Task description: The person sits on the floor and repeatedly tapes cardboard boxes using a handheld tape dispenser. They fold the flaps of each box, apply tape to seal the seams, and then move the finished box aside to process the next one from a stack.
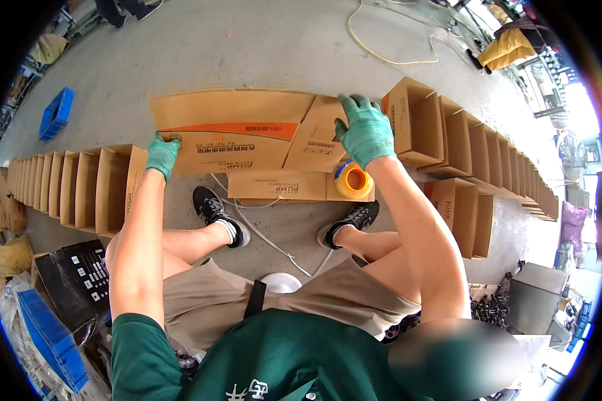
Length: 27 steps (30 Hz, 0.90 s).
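I hold a flat corrugated carton (237,130) with an orange band above my feet, still unformed. My left hand (161,155) grips its lower left corner, fingers clenched on the edge; my right hand (366,130) presses flat on its folded right flap. Just below sits a yellow tape roll (354,180). Rows of erected brown boxes (73,187) on the concrete floor (247,47) look finished.

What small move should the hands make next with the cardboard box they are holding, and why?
Probably press the flaps flat and pick up the tape roll. The cardboard box lies across the person's front with its flaps folded shut; the left hand grips its left edge and the right hand presses on the right flap. No tape shows along the seam, and the roll sits just below the right hand.
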Tool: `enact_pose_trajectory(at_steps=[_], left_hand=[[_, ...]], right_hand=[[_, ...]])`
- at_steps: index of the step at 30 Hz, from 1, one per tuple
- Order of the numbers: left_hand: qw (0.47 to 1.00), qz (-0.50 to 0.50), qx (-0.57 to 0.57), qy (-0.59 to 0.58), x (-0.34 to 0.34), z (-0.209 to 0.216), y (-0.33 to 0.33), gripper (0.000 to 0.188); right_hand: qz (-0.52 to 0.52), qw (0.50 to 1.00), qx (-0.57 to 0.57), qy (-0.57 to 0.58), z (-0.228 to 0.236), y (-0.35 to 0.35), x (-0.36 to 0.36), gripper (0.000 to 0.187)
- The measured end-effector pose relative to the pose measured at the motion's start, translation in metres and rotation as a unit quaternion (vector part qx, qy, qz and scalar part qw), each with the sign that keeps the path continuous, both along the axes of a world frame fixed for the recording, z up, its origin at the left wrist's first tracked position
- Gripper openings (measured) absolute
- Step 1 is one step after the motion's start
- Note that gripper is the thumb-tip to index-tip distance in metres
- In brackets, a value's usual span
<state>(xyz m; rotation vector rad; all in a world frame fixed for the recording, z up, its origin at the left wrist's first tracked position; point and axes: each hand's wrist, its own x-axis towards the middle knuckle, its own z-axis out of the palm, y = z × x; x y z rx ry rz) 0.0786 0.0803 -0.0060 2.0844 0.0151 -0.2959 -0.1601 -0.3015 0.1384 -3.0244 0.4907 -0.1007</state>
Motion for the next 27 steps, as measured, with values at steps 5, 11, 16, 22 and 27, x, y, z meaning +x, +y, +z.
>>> enact_pose_trajectory(at_steps=[5, 11, 16, 22, 27], left_hand=[[0.999, -0.034, 0.013, -0.030, -0.008, -0.006, -0.002, 0.046], [0.997, -0.004, 0.070, -0.023, -0.019, -0.031, 0.025, 0.049], [0.993, -0.106, -0.045, 0.013, -0.032, -0.035, 0.015, 0.066], [0.957, -0.276, -0.045, 0.082, -0.056, -0.018, -0.006, 0.083], [0.951, -0.304, -0.053, 0.029, -0.067, 0.004, -0.021, 0.088]], right_hand=[[-0.030, 0.996, -0.027, 0.075, -0.020, -0.001, -0.018, 0.083], [0.063, 0.997, 0.026, -0.044, -0.040, 0.011, -0.035, 0.057], [0.148, 0.963, 0.145, -0.171, -0.012, 0.012, -0.034, 0.031], [0.164, 0.920, 0.333, -0.129, -0.041, 0.002, -0.026, 0.047], [0.111, 0.977, 0.171, -0.059, -0.116, 0.001, -0.033, 0.045]])
